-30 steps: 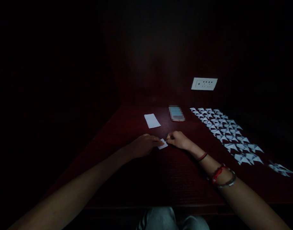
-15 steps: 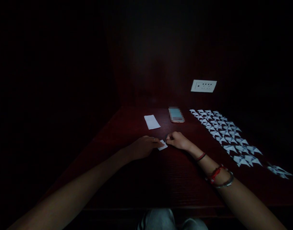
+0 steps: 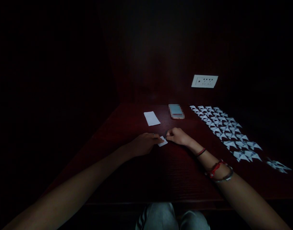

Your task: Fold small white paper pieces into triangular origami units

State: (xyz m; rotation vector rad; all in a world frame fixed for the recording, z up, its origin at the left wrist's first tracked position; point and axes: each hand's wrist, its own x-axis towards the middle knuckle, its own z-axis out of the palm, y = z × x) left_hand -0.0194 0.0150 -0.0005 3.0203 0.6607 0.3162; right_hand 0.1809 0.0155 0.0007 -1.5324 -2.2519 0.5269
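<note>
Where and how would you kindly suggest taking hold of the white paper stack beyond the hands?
I would probably pinch the near short edge of the white paper stack, coming from the person's side: it lies flat on the table, and that edge faces the left hand, the nearer one.

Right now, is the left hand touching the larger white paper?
Apart. The head view shows a strip of dark-red tabletop between the left hand and the larger white paper; its fingers overlap the small white paper instead.

Dim indoor room, perhaps home or office: reddish desk (image 3: pixel 151 174), socket panel (image 3: pixel 204 81) on wall (image 3: pixel 148 76).
</note>
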